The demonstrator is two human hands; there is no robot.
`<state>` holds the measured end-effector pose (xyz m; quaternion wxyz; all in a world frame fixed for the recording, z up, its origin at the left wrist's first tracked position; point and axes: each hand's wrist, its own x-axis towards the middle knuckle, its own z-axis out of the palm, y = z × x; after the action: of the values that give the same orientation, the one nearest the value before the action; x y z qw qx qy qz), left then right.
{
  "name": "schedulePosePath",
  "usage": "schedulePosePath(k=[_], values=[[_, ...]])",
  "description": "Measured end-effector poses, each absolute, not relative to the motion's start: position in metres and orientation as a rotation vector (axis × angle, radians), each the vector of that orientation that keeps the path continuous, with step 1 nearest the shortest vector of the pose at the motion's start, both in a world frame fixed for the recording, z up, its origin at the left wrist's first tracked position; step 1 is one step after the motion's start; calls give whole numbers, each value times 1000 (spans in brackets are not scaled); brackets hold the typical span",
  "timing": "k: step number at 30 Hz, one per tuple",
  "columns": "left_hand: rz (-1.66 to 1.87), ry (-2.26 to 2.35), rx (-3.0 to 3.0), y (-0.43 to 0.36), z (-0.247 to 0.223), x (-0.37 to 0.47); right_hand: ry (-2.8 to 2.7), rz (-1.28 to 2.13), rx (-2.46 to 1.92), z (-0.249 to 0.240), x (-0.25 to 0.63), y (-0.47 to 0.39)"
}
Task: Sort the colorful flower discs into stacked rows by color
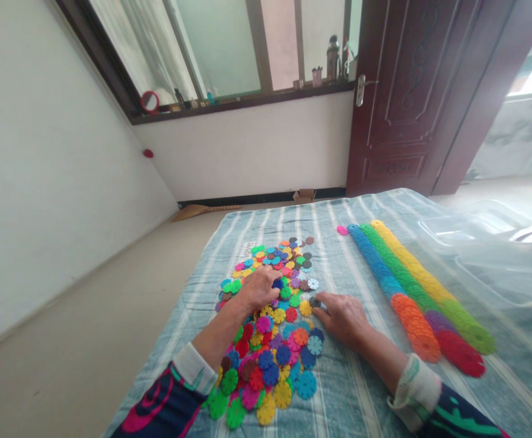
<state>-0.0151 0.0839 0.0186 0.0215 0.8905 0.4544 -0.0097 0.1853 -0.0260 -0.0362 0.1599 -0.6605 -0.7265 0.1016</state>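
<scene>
Striped cloth spread wide, clear plastic on its right side, door beyond. Discs lie in two states. Ordered part, to the right: three overlapping rows, grouped by colour: blue run into orange run; green run into purple run, then red run; yellow run into lime run. Lone pink disc beside the rows' far end. Unordered part: mixed pile, centre-left, many colours jumbled. Judged by this, sorting is well begun, with plenty left. Hands apart from each other. Left hand over the pile, fingers curled at a dark blue disc; cannot tell if gripped. Right hand at the pile's right edge, thumb and finger pinching a grey disc.
</scene>
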Motion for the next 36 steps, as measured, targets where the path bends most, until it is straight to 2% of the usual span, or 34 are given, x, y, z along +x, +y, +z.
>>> schedulePosePath(k=[8,18,24,31,36], values=[[-71,1420,2682,89,21,-9,-2074,268,-1881,-37,185,-26],[172,1522,2511,99,50,-54,-2101,271,-1881,-41,187,-28],[149,1502,2453,69,36,-77,-2111,256,-1887,-42,187,-28],[449,1421,2258,75,12,-55,-2091,222,-1894,-46,187,-29],[602,1453,2165,96,20,-54,-2095,212,-1862,-50,189,-29]])
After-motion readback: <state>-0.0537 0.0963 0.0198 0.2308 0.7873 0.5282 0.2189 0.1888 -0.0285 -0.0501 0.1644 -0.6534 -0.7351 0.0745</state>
